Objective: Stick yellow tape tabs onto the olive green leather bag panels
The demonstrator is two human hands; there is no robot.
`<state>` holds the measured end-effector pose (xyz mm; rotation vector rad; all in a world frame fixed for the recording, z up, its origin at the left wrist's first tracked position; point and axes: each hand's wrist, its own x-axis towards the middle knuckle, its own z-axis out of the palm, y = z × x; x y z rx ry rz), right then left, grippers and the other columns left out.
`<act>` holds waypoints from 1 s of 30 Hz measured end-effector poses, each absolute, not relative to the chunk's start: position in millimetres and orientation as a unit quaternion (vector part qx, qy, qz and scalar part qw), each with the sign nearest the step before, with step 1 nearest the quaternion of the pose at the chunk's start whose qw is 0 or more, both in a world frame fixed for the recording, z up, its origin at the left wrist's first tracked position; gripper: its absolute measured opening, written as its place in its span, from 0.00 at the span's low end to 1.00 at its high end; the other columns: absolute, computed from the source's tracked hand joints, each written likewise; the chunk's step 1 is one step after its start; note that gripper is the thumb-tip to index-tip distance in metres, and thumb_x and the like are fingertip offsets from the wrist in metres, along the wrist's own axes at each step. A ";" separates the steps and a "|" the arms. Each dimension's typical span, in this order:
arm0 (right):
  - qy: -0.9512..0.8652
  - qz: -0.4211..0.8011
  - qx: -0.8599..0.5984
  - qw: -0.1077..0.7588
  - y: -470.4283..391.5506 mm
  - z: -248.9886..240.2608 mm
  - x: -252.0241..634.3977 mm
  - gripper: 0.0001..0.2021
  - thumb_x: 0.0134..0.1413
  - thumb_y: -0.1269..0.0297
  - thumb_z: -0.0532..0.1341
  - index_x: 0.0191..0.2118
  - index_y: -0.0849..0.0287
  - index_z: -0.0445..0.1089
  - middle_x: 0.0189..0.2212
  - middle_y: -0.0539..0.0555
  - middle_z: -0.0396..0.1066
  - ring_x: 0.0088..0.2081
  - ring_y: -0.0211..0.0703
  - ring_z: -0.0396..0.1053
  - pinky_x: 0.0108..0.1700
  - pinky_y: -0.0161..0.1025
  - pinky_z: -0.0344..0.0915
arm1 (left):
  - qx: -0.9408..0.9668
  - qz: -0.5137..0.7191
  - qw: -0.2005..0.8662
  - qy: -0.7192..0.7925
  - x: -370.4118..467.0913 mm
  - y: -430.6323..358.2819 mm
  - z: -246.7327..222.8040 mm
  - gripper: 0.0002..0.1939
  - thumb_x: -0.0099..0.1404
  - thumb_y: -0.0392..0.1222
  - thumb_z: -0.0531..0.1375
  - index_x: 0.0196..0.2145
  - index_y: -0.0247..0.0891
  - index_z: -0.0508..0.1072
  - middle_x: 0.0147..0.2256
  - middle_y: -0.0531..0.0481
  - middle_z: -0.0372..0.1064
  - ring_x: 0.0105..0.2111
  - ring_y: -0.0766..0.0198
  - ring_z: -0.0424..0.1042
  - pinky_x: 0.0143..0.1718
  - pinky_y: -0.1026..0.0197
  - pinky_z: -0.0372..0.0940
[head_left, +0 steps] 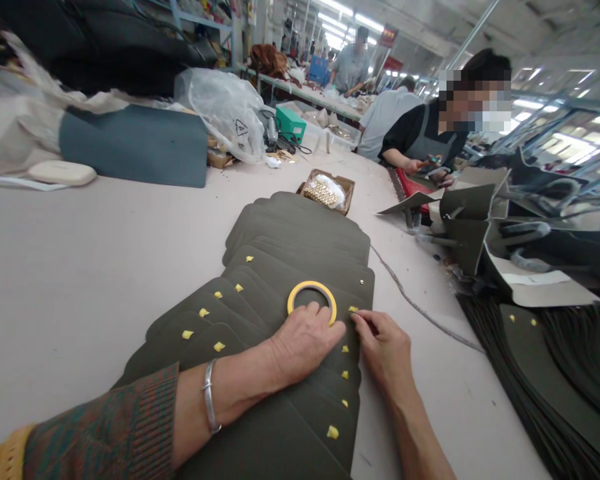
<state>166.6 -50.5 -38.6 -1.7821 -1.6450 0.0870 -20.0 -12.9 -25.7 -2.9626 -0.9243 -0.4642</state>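
Note:
Overlapping dark olive leather-like panels (295,230) lie in a fanned stack on the table, with several small yellow tape pieces (219,347) stuck to them. My left hand (303,343) rests over the panels, its fingers closed on the near side of a roll of yellow tape (293,297). At the stack's right edge, my right hand (387,347) pinches with thumb and forefinger at a small piece of yellow tape (353,309). That piece touches the panel surface. A small metal stud (362,282) shows on the panel just beyond it.
A small box (350,193) of gold-coloured hardware stands behind the panels. Stacked dark strips (545,373) and cut pieces (470,207) fill the right side. A cord (410,297) crosses the table (80,280). A co-worker (425,133) handles a tool at back right. Plastic bag (225,110) at back left.

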 end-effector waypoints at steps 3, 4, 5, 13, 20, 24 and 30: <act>-0.639 -0.003 -0.697 0.325 -46.4 -41.9 162.1 0.12 0.57 0.59 0.56 0.31 0.58 0.75 0.30 0.55 0.76 0.33 0.42 0.72 0.39 0.38 0.65 | -0.944 -0.152 0.006 -0.293 -20.1 -12.8 -26.5 0.05 0.67 0.33 0.49 0.35 0.39 0.64 0.33 0.47 0.63 0.34 0.54 0.64 0.33 0.52 0.64; -0.634 -0.005 -0.705 0.317 -43.8 -42.4 160.7 0.12 0.57 0.59 0.56 0.31 0.58 0.74 0.30 0.54 0.76 0.32 0.42 0.72 0.38 0.38 0.65 | -0.944 -0.151 0.006 -0.292 -20.3 -12.8 -26.3 0.05 0.67 0.33 0.49 0.35 0.39 0.64 0.33 0.47 0.63 0.34 0.54 0.64 0.33 0.52 0.64; -0.629 -0.003 -0.713 0.310 -41.2 -42.3 159.5 0.12 0.57 0.59 0.56 0.31 0.58 0.74 0.29 0.54 0.75 0.31 0.42 0.72 0.37 0.38 0.64 | -0.945 -0.149 0.004 -0.292 -20.6 -12.8 -25.9 0.05 0.67 0.33 0.50 0.36 0.38 0.64 0.33 0.47 0.63 0.34 0.55 0.64 0.34 0.52 0.64; -0.669 0.094 -0.699 0.234 -42.5 -21.3 160.8 0.11 0.56 0.59 0.57 0.29 0.56 0.73 0.24 0.49 0.71 0.26 0.39 0.67 0.31 0.35 0.60 | -0.946 -0.150 -0.024 -0.287 -27.2 -7.4 -14.9 0.07 0.67 0.33 0.50 0.41 0.38 0.66 0.36 0.47 0.63 0.34 0.58 0.64 0.34 0.57 0.64; -0.649 0.196 -0.672 0.298 -64.5 -14.3 163.8 0.09 0.56 0.60 0.58 0.33 0.56 0.75 0.28 0.50 0.75 0.29 0.39 0.70 0.32 0.35 0.64 | -0.937 -0.226 -0.102 -0.245 -32.9 1.7 -8.5 0.10 0.71 0.37 0.48 0.43 0.40 0.68 0.35 0.51 0.68 0.35 0.64 0.69 0.34 0.64 0.65; -0.649 0.173 -0.607 0.425 -69.3 -12.4 151.6 0.09 0.58 0.63 0.58 0.41 0.56 0.73 0.36 0.52 0.75 0.35 0.40 0.72 0.38 0.35 0.68 | -0.920 -0.284 -0.143 -0.228 -32.7 1.4 -11.5 0.16 0.71 0.39 0.49 0.55 0.39 0.61 0.42 0.49 0.72 0.42 0.64 0.72 0.43 0.62 0.68; -0.734 0.067 -0.532 0.417 -69.2 -11.6 141.9 0.07 0.59 0.71 0.57 0.41 0.57 0.70 0.36 0.54 0.74 0.36 0.38 0.71 0.39 0.35 0.68 | -0.912 -0.299 -0.163 -0.229 -31.7 -2.0 -12.9 0.19 0.70 0.37 0.52 0.57 0.35 0.57 0.49 0.44 0.70 0.48 0.63 0.71 0.48 0.60 0.68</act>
